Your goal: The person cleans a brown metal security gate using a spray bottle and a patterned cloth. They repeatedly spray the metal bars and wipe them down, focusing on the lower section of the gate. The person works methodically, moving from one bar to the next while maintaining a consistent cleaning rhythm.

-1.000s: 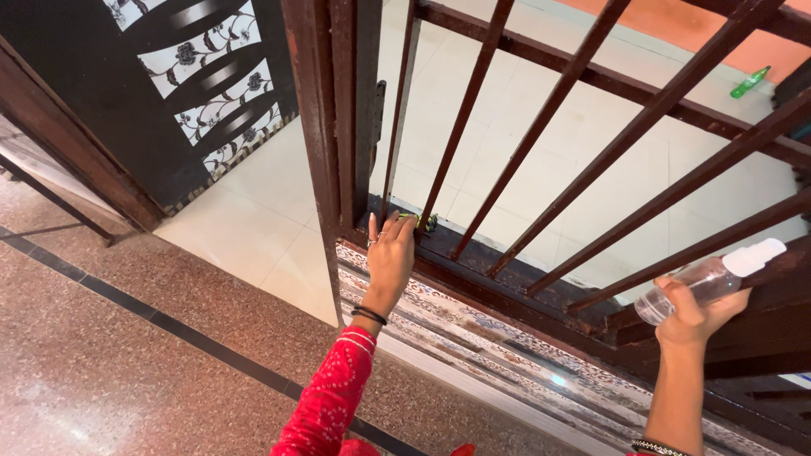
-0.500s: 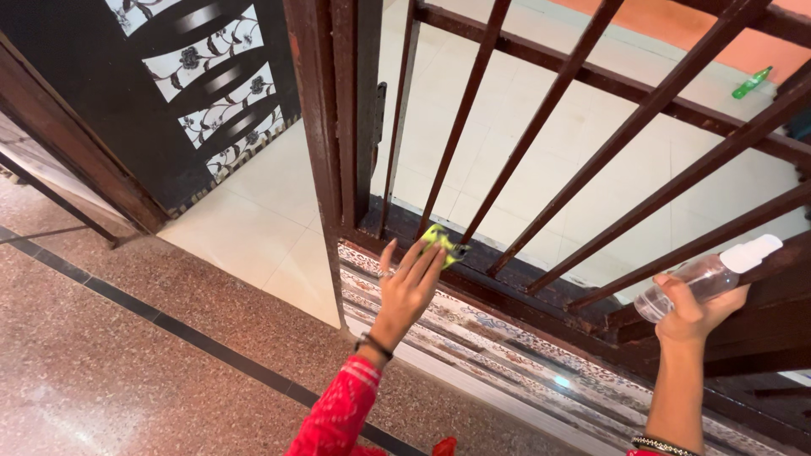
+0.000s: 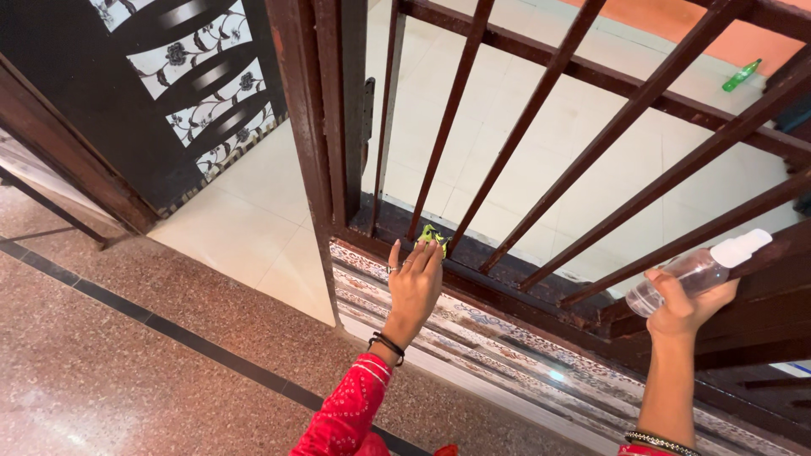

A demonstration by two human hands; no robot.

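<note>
My left hand [image 3: 414, 283] presses a small yellow-green cloth [image 3: 434, 236] against the bottom rail of a dark brown metal gate [image 3: 507, 274], between two of its slanted bars. A red sleeve and black bangles show at that wrist. Over to the right, my right hand [image 3: 686, 308] grips a clear plastic spray bottle [image 3: 694, 270] with a white cap, held beside the gate's lower rails. The bottle lies tilted with its cap pointing up and right.
A thick gate post [image 3: 308, 127] stands left of my left hand. A dark door with floral panels [image 3: 177, 84] is open at the left. Pale tiles lie behind the bars, with a green bottle [image 3: 741, 75] far back. Speckled reddish floor is below.
My left hand slid along the bottom rail from the post toward the right with the cloth, then settled between two bars. The right hand with the bottle barely moved.
</note>
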